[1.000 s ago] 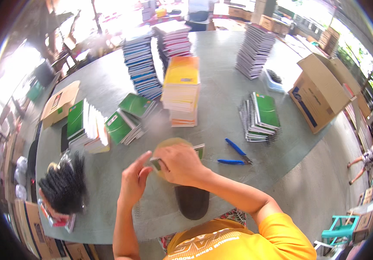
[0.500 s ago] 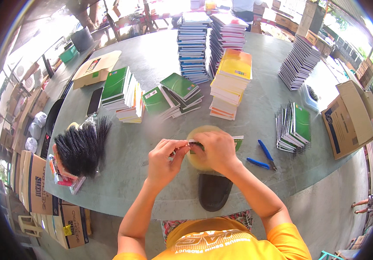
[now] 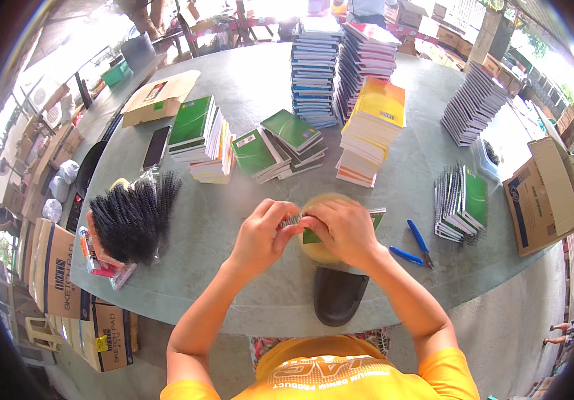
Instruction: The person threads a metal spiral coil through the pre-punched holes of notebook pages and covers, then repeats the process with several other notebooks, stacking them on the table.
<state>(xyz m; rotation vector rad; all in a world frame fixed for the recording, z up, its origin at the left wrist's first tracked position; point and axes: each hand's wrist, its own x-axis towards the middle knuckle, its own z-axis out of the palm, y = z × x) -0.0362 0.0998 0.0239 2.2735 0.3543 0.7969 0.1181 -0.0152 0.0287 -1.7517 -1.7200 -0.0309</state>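
Pinching a spiral coil (image 3: 293, 220) at the edge of a small green notebook (image 3: 311, 236), centre of frame

Head view. Observed at centre: left hand (image 3: 267, 228) with thumb and fingertips pinched on the coil; right hand (image 3: 343, 227) close beside, curled over the notebook and gripping it. Cannot tell grip pressure. Noted partly under the right hand: a blurred round tan piece (image 3: 320, 253), with a black rounded piece (image 3: 340, 297) just below in frame.

Judged step: working the coil into the notebook's edge. Advised: square the pages, align coil with edge, feed with light turns, never force a snag. Keep fingertips off the tan piece, possibly spinning.

Containers. At right: a cardboard box (image 3: 527, 205) with raised flaps; cannot tell contents. At upper right, beside the box: a plastic tub (image 3: 483, 164) with dark contents (image 3: 491, 151), too small to identify. At left: a clear bag (image 3: 160, 245) around a bundle of black coils (image 3: 130, 217). At upper left: a low tan carton (image 3: 179, 88), with contents unclear.
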